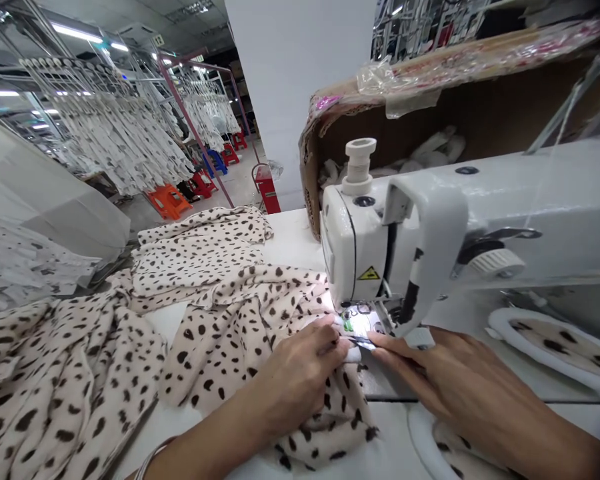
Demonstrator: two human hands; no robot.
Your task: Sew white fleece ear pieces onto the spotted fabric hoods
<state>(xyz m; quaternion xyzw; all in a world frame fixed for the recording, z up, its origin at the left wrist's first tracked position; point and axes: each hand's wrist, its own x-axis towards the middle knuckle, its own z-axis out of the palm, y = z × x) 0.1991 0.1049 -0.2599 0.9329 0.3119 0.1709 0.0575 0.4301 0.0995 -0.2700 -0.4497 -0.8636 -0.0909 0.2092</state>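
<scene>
Spotted fabric (255, 320), cream with dark brown marks, lies bunched on the white desk (295, 240), its right end close by the needle area of a sewing machine (365, 247). Taking the brightly lit spot under the machine head as the clock's centre, this cloth spreads toward nine o'clock, with a corner hanging down to seven. At the centre is a small pale piece (363, 319) with dark and green print.

The left hand (305, 367), at eight o'clock, is curled closed, thumb against fingers, pinching cloth at the lit spot. The right hand (440, 367), at four o'clock, has its fingers nearly straight and together, tips at the pale piece's edge; whether they grip it I cannot tell.

More spotted cloth (70, 387) is heaped toward nine, and a folded pile (200, 247) lies at ten. A white-rimmed oval piece (560, 347) with a spotted middle sits at three. Behind the machine, around one, stands a cardboard box (313, 160). Farther off at ten are hanging garments (115, 133) and an orange stool (170, 200).
</scene>
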